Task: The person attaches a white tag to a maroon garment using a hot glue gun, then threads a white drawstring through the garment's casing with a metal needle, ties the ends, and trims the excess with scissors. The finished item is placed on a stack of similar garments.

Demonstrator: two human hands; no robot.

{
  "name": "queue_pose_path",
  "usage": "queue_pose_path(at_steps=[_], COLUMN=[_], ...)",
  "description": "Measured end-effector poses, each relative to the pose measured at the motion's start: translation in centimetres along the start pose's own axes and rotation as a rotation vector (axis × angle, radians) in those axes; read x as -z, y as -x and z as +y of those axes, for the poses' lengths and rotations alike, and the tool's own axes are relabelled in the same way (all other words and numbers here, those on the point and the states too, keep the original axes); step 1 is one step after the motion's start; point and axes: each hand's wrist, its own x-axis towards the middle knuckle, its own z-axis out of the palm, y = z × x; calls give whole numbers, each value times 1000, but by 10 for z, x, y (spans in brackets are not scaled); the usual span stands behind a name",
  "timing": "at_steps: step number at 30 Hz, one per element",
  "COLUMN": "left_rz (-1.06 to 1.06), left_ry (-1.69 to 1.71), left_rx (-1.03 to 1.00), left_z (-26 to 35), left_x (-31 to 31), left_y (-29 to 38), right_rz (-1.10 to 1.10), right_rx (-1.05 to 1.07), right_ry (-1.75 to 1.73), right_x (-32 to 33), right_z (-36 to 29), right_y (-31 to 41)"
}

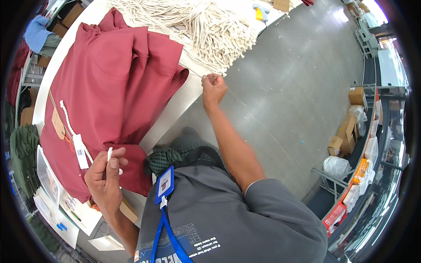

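My left hand [107, 177] pinches the knotted end of a white cotton cord [110, 154] between thumb and fingers, over the lower edge of a dark red garment [98, 82]. Another stretch of white cord [67, 115] lies on the garment, near a white tag with a barcode [80, 152] and a brown paper tag [58, 124]. My right hand [214, 88] is raised at the table's edge, fingertips pinched together near the knotted ends of a big heap of cream cords [217, 36]. Whether its fingertips hold a thin strand, I cannot tell.
The white table [184, 95] carries the garment and cords. A grey and yellow glue gun [260, 13] lies at its far corner. At left are a white wire basket [49, 174] and green garments [24, 157]. Cardboard boxes [347, 131] line the right side. A person in blue [37, 33] is at upper left.
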Motion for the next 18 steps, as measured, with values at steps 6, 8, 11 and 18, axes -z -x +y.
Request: queue_pose_path(at_steps=[6, 8, 11, 18], left_rz=[-25, -61, -80, -144], left_ry=[25, 58, 42, 95], left_rx=[45, 96, 70, -11], left_z=[2, 4, 6, 7], left_x=[4, 5, 5, 7], left_y=[4, 4, 3, -1], right_rz=[-5, -9, -25, -8], right_rx=[281, 331, 321, 578], right_ry=[411, 517, 613, 553], right_x=[2, 1, 0, 34], right_z=[30, 32, 36, 5], right_y=[23, 26, 29, 35])
